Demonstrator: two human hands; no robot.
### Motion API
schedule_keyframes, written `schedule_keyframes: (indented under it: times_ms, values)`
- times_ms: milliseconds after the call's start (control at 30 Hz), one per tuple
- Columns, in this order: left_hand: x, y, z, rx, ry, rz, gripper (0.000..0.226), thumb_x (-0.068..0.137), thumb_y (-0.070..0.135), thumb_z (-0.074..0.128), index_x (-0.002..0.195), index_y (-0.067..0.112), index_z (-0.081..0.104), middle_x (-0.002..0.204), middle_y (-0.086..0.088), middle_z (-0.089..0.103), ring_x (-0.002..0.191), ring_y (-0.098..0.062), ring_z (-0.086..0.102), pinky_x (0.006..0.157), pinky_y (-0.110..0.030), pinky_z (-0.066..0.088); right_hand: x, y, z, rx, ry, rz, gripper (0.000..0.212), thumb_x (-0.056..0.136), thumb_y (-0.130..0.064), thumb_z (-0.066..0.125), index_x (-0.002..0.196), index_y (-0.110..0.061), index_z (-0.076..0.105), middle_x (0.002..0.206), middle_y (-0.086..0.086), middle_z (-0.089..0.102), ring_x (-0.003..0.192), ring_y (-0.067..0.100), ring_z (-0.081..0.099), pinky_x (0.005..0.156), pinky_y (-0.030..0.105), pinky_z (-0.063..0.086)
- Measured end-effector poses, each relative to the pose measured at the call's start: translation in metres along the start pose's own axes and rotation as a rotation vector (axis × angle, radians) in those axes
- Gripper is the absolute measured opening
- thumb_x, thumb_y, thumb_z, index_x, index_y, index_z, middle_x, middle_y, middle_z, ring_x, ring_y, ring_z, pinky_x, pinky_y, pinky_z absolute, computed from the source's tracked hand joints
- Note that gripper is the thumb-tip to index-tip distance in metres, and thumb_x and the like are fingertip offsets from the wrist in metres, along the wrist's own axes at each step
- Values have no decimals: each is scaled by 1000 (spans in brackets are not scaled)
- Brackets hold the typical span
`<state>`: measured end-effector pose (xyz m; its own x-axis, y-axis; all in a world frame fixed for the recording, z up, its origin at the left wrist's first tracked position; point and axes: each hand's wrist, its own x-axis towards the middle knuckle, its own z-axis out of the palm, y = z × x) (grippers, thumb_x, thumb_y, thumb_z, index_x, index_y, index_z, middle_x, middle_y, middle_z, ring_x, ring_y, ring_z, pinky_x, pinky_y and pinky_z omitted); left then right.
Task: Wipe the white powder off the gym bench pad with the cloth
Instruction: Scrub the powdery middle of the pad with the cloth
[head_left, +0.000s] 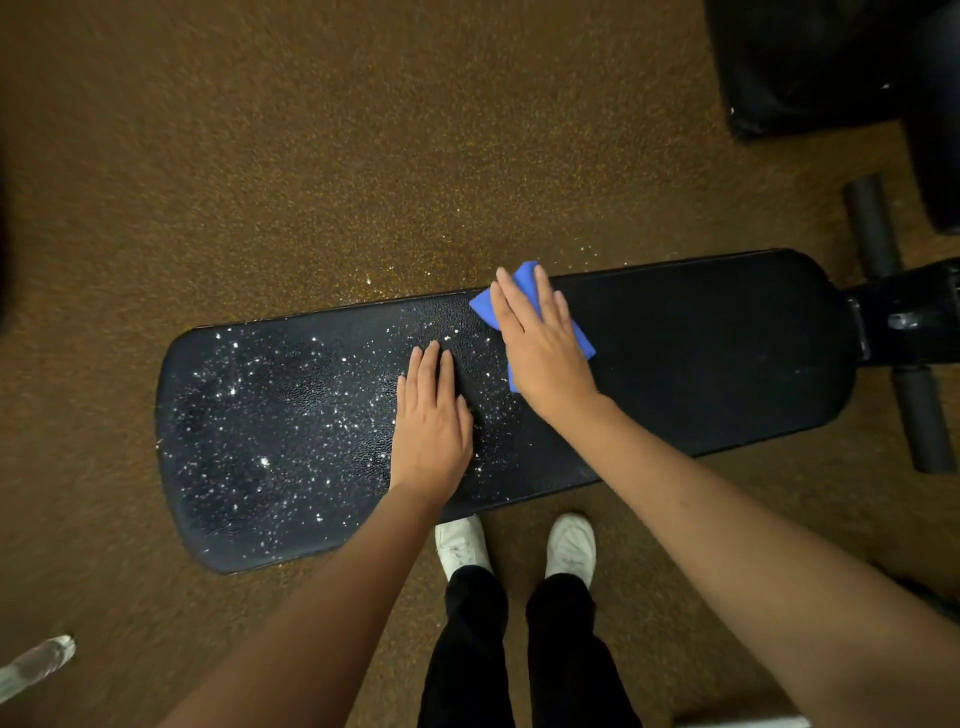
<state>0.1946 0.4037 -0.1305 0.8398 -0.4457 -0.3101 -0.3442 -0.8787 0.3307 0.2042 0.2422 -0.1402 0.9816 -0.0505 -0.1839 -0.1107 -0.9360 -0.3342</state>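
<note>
Right hand (545, 348) lies flat, fingers straight, pressing the folded blue cloth (582, 340) onto the black textured bench pad (701, 353) near its far edge. Left hand (431, 421) rests open beside it, holding nothing. The cloth looks soft and light; palm pressure suits it. Scattered white powder (270, 410) covers the surface's left half. No containers visible.

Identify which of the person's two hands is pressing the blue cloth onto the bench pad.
The right hand: it lies flat on the blue cloth at the pad's far edge. The left hand rests bare on the bench pad, among the white powder.
</note>
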Motion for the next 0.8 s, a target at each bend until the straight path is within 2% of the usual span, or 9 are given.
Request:
schedule_keyframes:
  times_ms: [67, 100, 200, 267, 433, 533, 633, 700, 800]
  values:
    - [0, -1, -1, -3, -3, 3, 58, 93, 27, 15, 141, -3, 28, 149, -19, 25, 140, -34, 18, 114, -48, 20, -2, 14, -3, -30, -8, -72, 77, 84, 5, 52, 149, -8, 13, 159, 4, 5, 144, 37, -3, 115, 49, 4]
    - [0, -1, -1, 3, -4, 6, 59, 93, 28, 13, 141, -3, 27, 150, -18, 25, 140, -34, 17, 114, -47, 19, 0, 19, -5, -31, -6, -44, 73, 86, 6, 48, 149, -8, 14, 158, 4, 6, 144, 37, -3, 115, 50, 5]
    - [0, -2, -1, 21, -2, 19, 61, 92, 30, 10, 142, -2, 25, 151, -16, 22, 142, -31, 14, 115, -44, 15, 15, 16, -13, 19, 49, 180, 66, 89, 5, 42, 148, -6, 14, 158, 5, 7, 144, 37, -1, 115, 49, 4]
    - [0, -2, -1, 11, -2, 22, 63, 91, 31, 7, 143, -1, 23, 152, -15, 21, 142, -30, 12, 116, -43, 13, 20, 5, -12, 23, 52, 238, 67, 90, 1, 43, 149, -6, 12, 158, 4, 6, 144, 36, -3, 115, 47, 1]
    - [1, -1, -2, 14, -15, 12, 64, 90, 31, 5, 143, -1, 22, 152, -15, 20, 142, -30, 12, 115, -46, 16, 0, 9, -5, -7, -1, -92, 76, 83, 10, 48, 149, -7, 15, 158, 5, 8, 144, 37, -3, 115, 48, 2]
    - [1, -1, -4, 5, -28, 5, 61, 93, 30, 8, 144, -1, 21, 153, -15, 18, 142, -29, 10, 116, -43, 14, -7, 28, -7, -55, -40, -217, 71, 85, 11, 39, 149, -9, 16, 158, 3, 8, 144, 33, -2, 116, 47, 7]
    - [1, -3, -4, 10, -45, 10, 50, 99, 20, 23, 145, 0, 16, 155, -12, 12, 143, -27, 4, 117, -41, 11, -4, 33, -11, -34, 23, -9, 66, 88, 10, 38, 148, -6, 17, 158, 5, 10, 144, 36, 0, 115, 49, 8]
    - [1, -4, -4, 11, -35, 18, 50, 99, 18, 25, 145, 0, 16, 155, -12, 13, 143, -27, 5, 117, -41, 12, -1, 22, -8, 3, 81, 139, 64, 88, 9, 38, 148, -5, 18, 158, 5, 11, 144, 36, 0, 115, 48, 6]
    - [0, -2, -4, 1, -36, 11, 49, 99, 17, 27, 145, 0, 17, 154, -13, 13, 143, -27, 5, 117, -41, 10, -8, 13, 1, 24, 109, 89, 66, 85, 10, 44, 146, -4, 23, 157, 7, 17, 143, 39, 4, 114, 49, 7]
